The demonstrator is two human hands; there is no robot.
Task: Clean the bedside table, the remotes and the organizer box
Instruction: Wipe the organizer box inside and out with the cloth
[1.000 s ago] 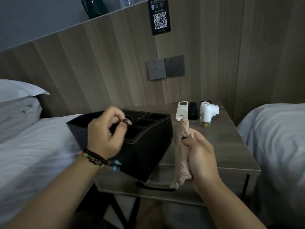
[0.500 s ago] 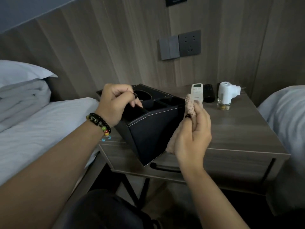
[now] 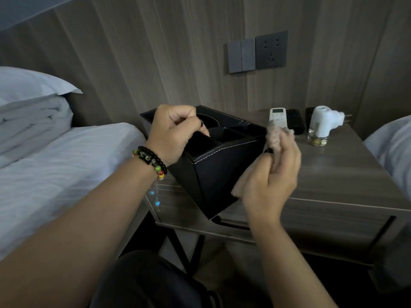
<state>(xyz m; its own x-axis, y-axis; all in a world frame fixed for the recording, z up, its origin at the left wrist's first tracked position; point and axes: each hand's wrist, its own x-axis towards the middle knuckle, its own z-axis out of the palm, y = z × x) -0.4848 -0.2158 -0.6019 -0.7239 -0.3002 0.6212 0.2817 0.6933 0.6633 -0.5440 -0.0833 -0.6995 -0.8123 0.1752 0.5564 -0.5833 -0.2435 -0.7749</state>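
Gripping the near-left edge of the black organizer box (image 3: 213, 167), the left hand (image 3: 175, 132) tips it up on the left part of the bench (image 3: 347, 174). The right hand (image 3: 273, 174) holds a tan cloth (image 3: 277, 138) against the box's right side. Far on the bench lie a white remote (image 3: 278, 117) and a black remote (image 3: 294, 122), just beside a small white plug-in bottle (image 3: 320, 125). A bed (image 3: 55, 165) sits to the left.
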